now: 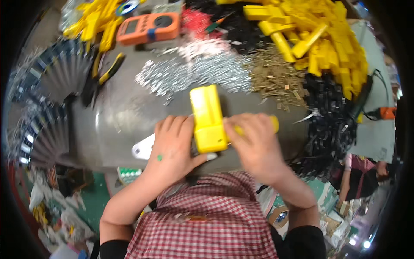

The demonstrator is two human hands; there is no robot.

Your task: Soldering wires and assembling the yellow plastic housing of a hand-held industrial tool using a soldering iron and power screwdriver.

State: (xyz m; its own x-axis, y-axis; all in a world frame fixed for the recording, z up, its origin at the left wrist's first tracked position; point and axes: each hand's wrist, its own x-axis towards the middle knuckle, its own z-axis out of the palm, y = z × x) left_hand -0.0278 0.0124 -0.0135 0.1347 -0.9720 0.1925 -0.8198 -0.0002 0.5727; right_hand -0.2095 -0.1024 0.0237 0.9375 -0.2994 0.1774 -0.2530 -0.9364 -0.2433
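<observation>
A bright yellow, ribbed plastic housing (210,114) stands out above the grey tabletop (116,116), between the person's two bare hands. It is the landmark for all else here.

The left hand (172,144), left of the housing, has its fingers together, bent only a little, against the housing's left side; its thumb reaches beneath the near end, so the housing is held between thumb and fingers. The right hand (257,142), on the housing's right, has its fingers curled closed around a yellow-handled tool (275,124), whose handle end sticks out past the knuckles. The tool's tip is hidden or blurred; whether it touches the housing cannot be told.

A flat white piece with a hole (144,147) shows left of the housing, partly behind the left hand.

The tabletop's near edge runs just on the person's side of the housing, by a red-and-white checked cloth (202,220). Bare surface spreads widest to the housing's left; on its right a narrower strip ends at a heap of black pieces (330,121). Beyond the housing, room is short: piled silvery metal pieces (202,71) lie close, with brass-coloured strips (278,75) to their right.
</observation>
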